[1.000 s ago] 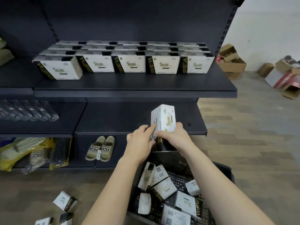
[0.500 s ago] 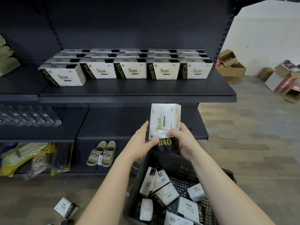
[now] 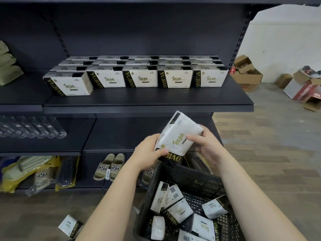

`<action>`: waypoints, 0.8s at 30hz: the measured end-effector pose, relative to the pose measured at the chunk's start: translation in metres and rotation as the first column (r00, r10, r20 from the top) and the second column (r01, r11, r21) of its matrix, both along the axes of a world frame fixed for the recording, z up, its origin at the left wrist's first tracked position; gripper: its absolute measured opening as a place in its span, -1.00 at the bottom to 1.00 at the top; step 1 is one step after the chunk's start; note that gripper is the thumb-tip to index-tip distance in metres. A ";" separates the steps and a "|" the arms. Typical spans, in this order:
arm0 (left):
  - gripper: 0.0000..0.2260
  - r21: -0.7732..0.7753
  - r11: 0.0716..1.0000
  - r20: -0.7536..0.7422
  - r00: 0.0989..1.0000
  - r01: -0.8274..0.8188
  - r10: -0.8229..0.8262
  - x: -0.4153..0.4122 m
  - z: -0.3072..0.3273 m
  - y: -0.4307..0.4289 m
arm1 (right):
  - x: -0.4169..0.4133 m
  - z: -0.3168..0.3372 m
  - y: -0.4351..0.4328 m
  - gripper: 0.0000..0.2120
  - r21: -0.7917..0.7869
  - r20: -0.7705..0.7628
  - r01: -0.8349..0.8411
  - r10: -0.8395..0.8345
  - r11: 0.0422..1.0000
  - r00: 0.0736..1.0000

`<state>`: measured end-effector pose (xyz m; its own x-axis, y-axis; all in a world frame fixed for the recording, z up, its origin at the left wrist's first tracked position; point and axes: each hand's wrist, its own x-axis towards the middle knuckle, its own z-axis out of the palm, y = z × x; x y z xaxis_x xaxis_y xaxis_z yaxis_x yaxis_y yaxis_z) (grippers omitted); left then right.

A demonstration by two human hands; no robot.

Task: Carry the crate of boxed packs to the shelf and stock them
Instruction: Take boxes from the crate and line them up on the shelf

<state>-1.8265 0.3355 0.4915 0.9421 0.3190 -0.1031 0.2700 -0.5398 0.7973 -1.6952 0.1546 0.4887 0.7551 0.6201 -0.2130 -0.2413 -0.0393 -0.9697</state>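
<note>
Both hands are on one boxed pack (image 3: 178, 134), held tilted in the air dead centre, just above the crate's far rim. The left hand (image 3: 147, 152) pinches the lower-left corner with its thumb on the black band. The right hand (image 3: 206, 146) clasps the right edge, thumb across the white face. That looks a firm two-handed hold.

The black mesh crate (image 3: 199, 181) sits at 5 o'clock with loose packs (image 3: 178, 209) lying jumbled inside. Up at 12 o'clock the shelf (image 3: 156, 100) carries the stocked packs (image 3: 139, 77) in neat rows, logos facing out. The one at 10 o'clock is pulled forward and skewed.

The step in hand looks like squaring the pack up before shelving. It would go best levelled, with the printed face forward and the black band to the left like its neighbours. Then it can be set on the bare strip in front of the rows and slid back flush. The soft wrapper will likely crumple if squeezed, so light pressure suits it. One stray pack (image 3: 70, 226) lies on the floor at 7 o'clock.
</note>
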 end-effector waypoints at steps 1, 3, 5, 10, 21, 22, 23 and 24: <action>-0.73 0.108 0.994 -0.017 1.000 0.014 -0.013 0.001 0.003 0.003 | 0.005 0.008 -0.004 -0.08 -0.082 0.088 0.019 -0.012 0.996 0.996; -0.80 0.276 0.961 -0.038 0.999 0.032 -0.022 0.003 0.013 0.007 | 0.013 0.028 -0.010 -0.07 -0.221 0.290 0.047 0.019 0.974 0.957; -0.77 0.411 0.910 -0.044 0.999 0.046 -0.030 0.005 0.025 0.008 | 0.020 0.046 -0.012 -0.17 -0.329 0.462 0.012 0.150 0.944 0.874; -0.47 0.656 0.749 -0.103 0.994 0.091 -0.031 0.014 0.043 0.006 | 0.026 0.064 -0.002 -0.22 -0.592 0.612 -0.041 0.482 0.805 0.626; -0.53 0.808 0.584 -0.081 0.996 0.079 -0.022 0.027 0.062 -0.001 | 0.034 0.060 0.003 -0.35 -0.687 0.675 0.082 0.593 0.722 0.439; -0.53 0.814 0.576 -0.074 0.997 0.071 -0.020 0.029 0.062 -0.001 | 0.036 0.062 0.003 -0.36 -0.688 0.678 0.086 0.595 0.721 0.432; -0.53 0.819 0.570 -0.066 0.998 0.062 -0.014 0.029 0.062 -0.002 | 0.037 0.064 0.004 -0.36 -0.687 0.681 0.087 0.597 0.722 0.424; -0.53 0.822 0.568 -0.058 0.998 0.053 -0.009 0.030 0.063 -0.002 | 0.039 0.066 0.005 -0.36 -0.686 0.683 0.086 0.599 0.722 0.417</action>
<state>-1.7967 0.3335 0.5540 0.9548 0.2572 0.1489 0.2611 -0.9653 -0.0069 -1.6565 0.1592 0.5550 0.5609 0.8271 0.0370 0.7734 -0.5075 -0.3800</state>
